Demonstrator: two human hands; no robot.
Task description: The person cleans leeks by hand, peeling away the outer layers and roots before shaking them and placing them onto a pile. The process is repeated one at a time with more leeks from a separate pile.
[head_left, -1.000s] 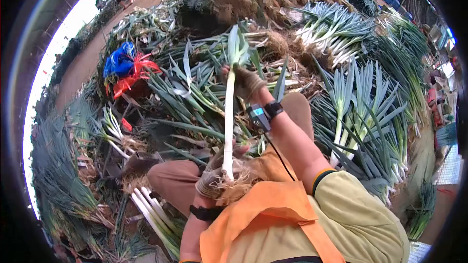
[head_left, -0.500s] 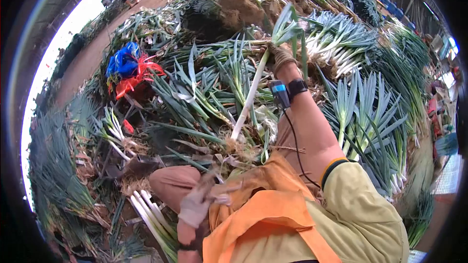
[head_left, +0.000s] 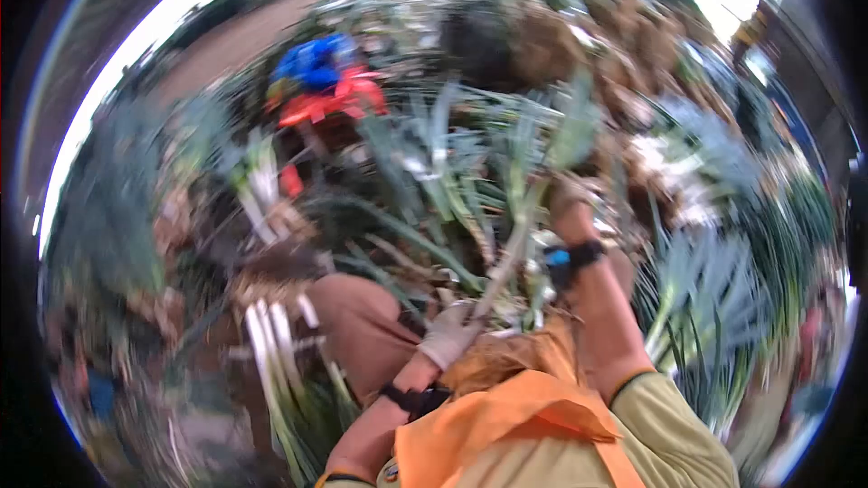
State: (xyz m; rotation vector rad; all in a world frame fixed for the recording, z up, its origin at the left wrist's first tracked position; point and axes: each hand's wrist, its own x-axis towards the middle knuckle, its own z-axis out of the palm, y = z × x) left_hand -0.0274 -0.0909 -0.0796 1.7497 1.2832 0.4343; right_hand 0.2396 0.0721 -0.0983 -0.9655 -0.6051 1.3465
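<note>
A single leek (head_left: 508, 269) slants across the middle, its green leaves up and its pale root end down towards my lap. My right hand (head_left: 571, 199) is closed round it just below the leaves. At the lower end, my gloved left hand (head_left: 450, 333) has its fingers against the stalk and appears closed on it; motion blurs the fingertips. Beneath and behind the held stalk lie loose leeks (head_left: 443, 181), with more leafy ones (head_left: 701, 285) to the right of my right arm.
Trimmed white-stemmed leeks (head_left: 276, 343) lie left of my knee. Blue plastic (head_left: 316, 63) and red plastic (head_left: 339, 99) sit on the heap at upper left. Root clumps with soil (head_left: 542, 45) are piled at the back. White-stemmed leeks (head_left: 696, 172) are stacked at right.
My left hand has moved up and right from beside my knee to the leek's lower end. The held leek and right hand appear lower, and the whole view has shifted.
</note>
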